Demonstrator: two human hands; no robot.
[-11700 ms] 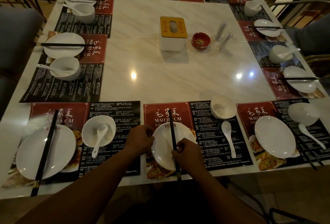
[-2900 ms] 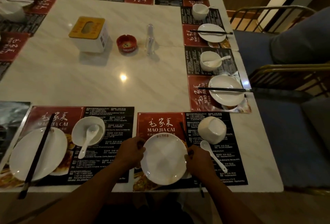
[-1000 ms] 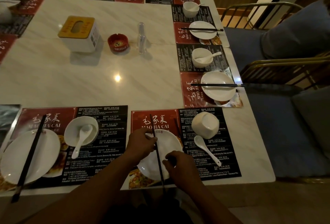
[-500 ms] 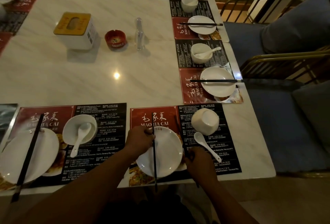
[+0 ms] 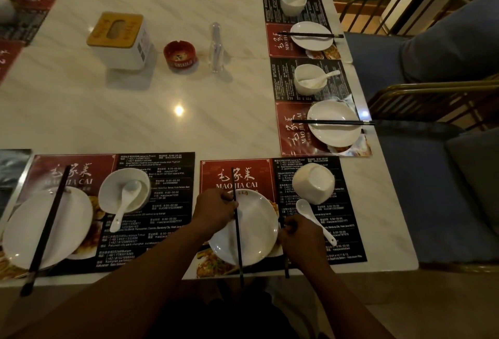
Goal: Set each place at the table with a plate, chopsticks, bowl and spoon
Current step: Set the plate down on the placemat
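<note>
The left hand (image 5: 214, 213) has its grip pinched on one chopstick (image 5: 238, 233), which lies across the plate (image 5: 259, 244). At the plate's right rim, the right hand (image 5: 299, 236) curls its grip round the second chopstick (image 5: 286, 268). The bowl (image 5: 313, 183) and spoon (image 5: 310, 214) sit just beyond on the surface.

Person, one. Left forearm (image 5: 140, 274), lower left of frame: was bare to the frame's edge. Right forearm (image 5: 337, 298), lower right: likewise bare. Left hand (image 5: 213, 214) and right hand (image 5: 299, 236), lower centre: were bare. Garment (image 5: 221, 317), bottom centre between the arms: was dark and plain, in shadow; cut and fabric could not be told.
</note>
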